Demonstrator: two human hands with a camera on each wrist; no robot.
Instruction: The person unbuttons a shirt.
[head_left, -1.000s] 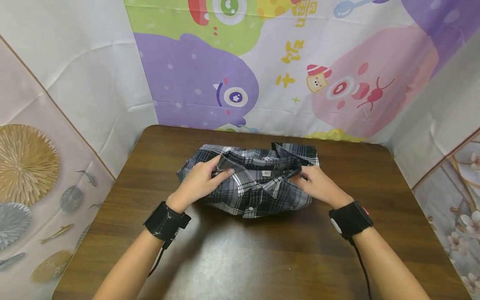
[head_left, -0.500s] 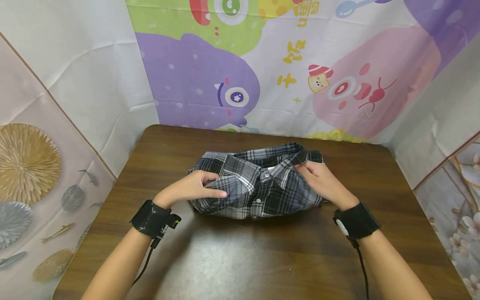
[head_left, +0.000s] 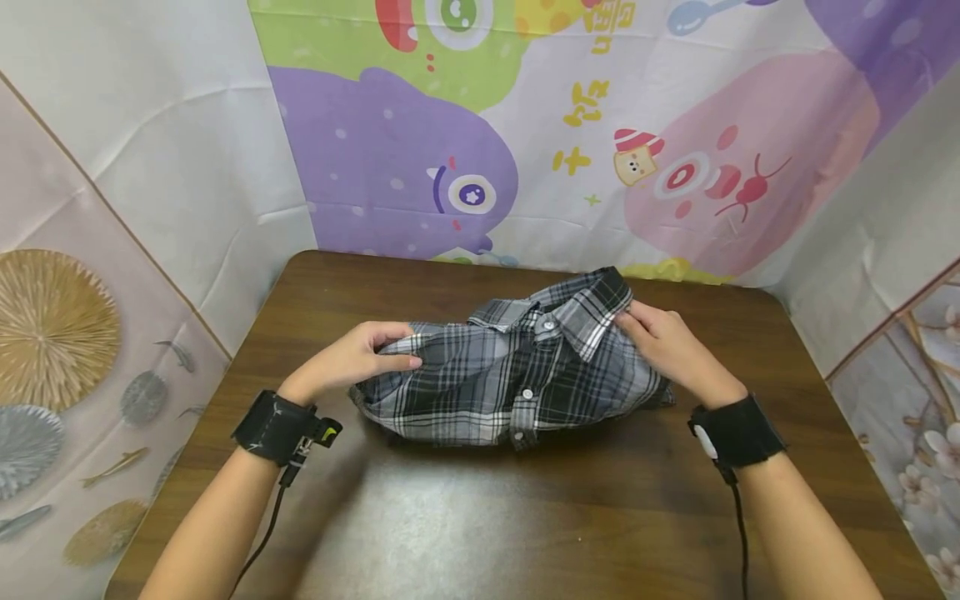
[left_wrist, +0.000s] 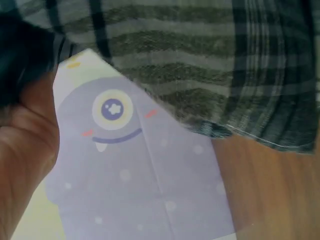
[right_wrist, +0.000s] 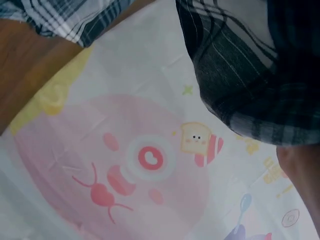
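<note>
A black, grey and white plaid button-up shirt (head_left: pixel 465 383) lies bunched and folded on the wooden table, its collar (head_left: pixel 588 312) raised toward the back right. My left hand (head_left: pixel 352 358) pinches the shirt's left side between thumb and fingers. At the collar's right side, my right hand (head_left: pixel 667 342) grips the cloth, with its fingertips partly hidden behind the fabric. White buttons run down the shirt's front placket (head_left: pixel 525 400). In the left wrist view the plaid cloth (left_wrist: pixel 190 65) hangs beside the hand; the right wrist view shows the collar cloth (right_wrist: pixel 240 85) above the fingers.
The brown table (head_left: pixel 465 517) reaches a cartoon-printed curtain (head_left: pixel 480 150) at its back edge. Patterned side panels (head_left: pixel 75 350) stand at left and right. Each wrist wears a black strap (head_left: pixel 277 429) with a cable trailing toward the front.
My left hand let go near the collar and took the shirt's left side, moving left. My right hand shifted slightly right with the collar, which now stands up. The front has spread wider.
</note>
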